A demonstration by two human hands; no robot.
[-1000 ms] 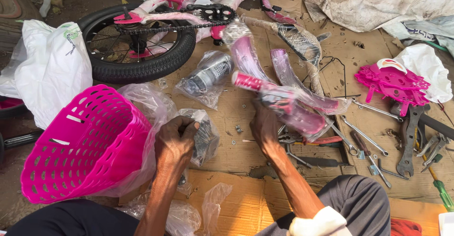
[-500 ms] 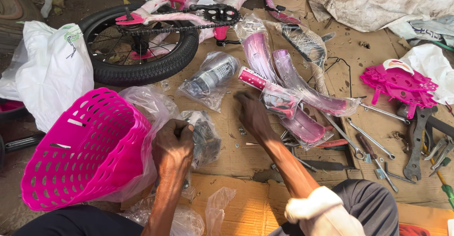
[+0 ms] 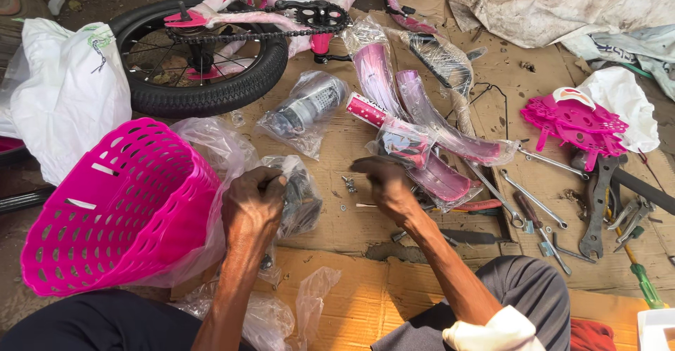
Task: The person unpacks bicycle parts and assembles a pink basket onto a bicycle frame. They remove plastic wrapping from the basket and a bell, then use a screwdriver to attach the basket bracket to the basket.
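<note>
My left hand [image 3: 252, 207] grips a clear plastic bag of dark metal parts [image 3: 299, 195] right beside a pink plastic basket [image 3: 116, 210]. My right hand [image 3: 385, 182] hovers over the cardboard [image 3: 337, 224] with its fingers pinched together; something small may be held between them, but I cannot make it out. Small loose screws [image 3: 349, 184] lie on the cardboard between my two hands. Pink mudguards wrapped in plastic [image 3: 422, 122] lie just past my right hand.
A small bicycle wheel with a pink frame and chain [image 3: 204, 56] lies at the back. A bagged grey part [image 3: 304, 108] sits in the middle. Wrenches and a screwdriver [image 3: 555, 210] are spread at the right near a pink moulded piece [image 3: 573, 120]. A white bag [image 3: 63, 105] stands at the left.
My right hand has drawn back from the wrapped mudguards toward me and closed its fingers. My left hand has stayed on the bag of parts.
</note>
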